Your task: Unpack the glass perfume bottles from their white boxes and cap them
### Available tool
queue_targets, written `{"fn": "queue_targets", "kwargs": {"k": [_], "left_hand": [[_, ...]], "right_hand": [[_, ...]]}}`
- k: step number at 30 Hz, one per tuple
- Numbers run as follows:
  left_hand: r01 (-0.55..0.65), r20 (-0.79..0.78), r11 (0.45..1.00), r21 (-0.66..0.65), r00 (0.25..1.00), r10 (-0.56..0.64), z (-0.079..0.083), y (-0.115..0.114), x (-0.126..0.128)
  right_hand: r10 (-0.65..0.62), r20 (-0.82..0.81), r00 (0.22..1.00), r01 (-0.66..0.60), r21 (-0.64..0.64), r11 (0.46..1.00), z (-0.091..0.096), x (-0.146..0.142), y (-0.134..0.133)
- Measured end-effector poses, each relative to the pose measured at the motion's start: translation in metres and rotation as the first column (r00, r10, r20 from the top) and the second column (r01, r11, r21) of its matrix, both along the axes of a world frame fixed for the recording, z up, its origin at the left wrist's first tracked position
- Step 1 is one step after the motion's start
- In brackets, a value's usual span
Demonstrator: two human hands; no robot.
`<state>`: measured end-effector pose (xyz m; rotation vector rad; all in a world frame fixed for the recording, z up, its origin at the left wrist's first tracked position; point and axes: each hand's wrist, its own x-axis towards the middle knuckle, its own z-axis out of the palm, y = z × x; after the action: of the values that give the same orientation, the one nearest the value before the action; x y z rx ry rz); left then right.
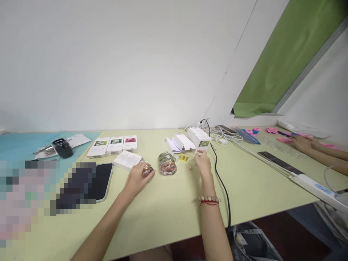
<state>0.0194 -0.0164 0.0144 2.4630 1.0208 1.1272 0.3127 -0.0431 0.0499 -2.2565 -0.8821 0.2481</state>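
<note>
near the middle of the table (163, 214) sits a red bottle (168, 169), with a green bottle (164, 157) just behind. at its nine o'clock, the left hand (139, 176) curls round a gold-topped bottle (147, 170). at three o'clock, the right hand (202, 161) has its fingers bunched near a white box (199, 135); can't tell what it holds. gold caps (183, 158) lie at two o'clock.
</note>
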Motion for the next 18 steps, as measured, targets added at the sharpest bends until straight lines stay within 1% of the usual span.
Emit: {"fn": "queue_targets", "kwargs": {"k": [3,5,9,12,14,16,18], "left_hand": [[0.0,-0.005,1.0,-0.004,1.0,0.0,0.0,0.0,0.0],[0.005,-0.005,1.0,-0.006,1.0,-0.005,-0.001,0.001,0.0],[0.01,0.014,1.0,-0.009,1.0,-0.01,-0.002,0.002,0.0],[0.027,0.047,0.999,-0.033,0.999,-0.025,-0.001,-0.001,0.0],[0.069,0.074,0.995,-0.069,0.995,-0.064,0.001,-0.005,-0.001],[0.147,0.099,0.98,-0.134,0.986,-0.134,0.003,-0.011,0.0],[0.258,0.152,0.94,-0.223,0.962,-0.228,0.005,-0.019,0.003]], "right_hand": [[0.007,-0.116,0.993,-0.017,-0.093,0.995,-0.005,0.0,-0.002],[0.042,-0.202,0.979,-0.065,-0.109,0.992,-0.009,-0.003,0.0],[0.146,-0.341,0.929,-0.172,-0.046,0.984,-0.013,-0.013,0.01],[0.228,-0.396,0.889,-0.243,0.014,0.97,-0.012,-0.02,0.016],[0.268,-0.396,0.878,-0.272,0.048,0.961,-0.011,-0.023,0.017],[0.282,-0.365,0.887,-0.277,0.068,0.959,-0.01,-0.023,0.017],[0.27,-0.306,0.913,-0.259,0.077,0.963,-0.009,-0.022,0.016]]}}
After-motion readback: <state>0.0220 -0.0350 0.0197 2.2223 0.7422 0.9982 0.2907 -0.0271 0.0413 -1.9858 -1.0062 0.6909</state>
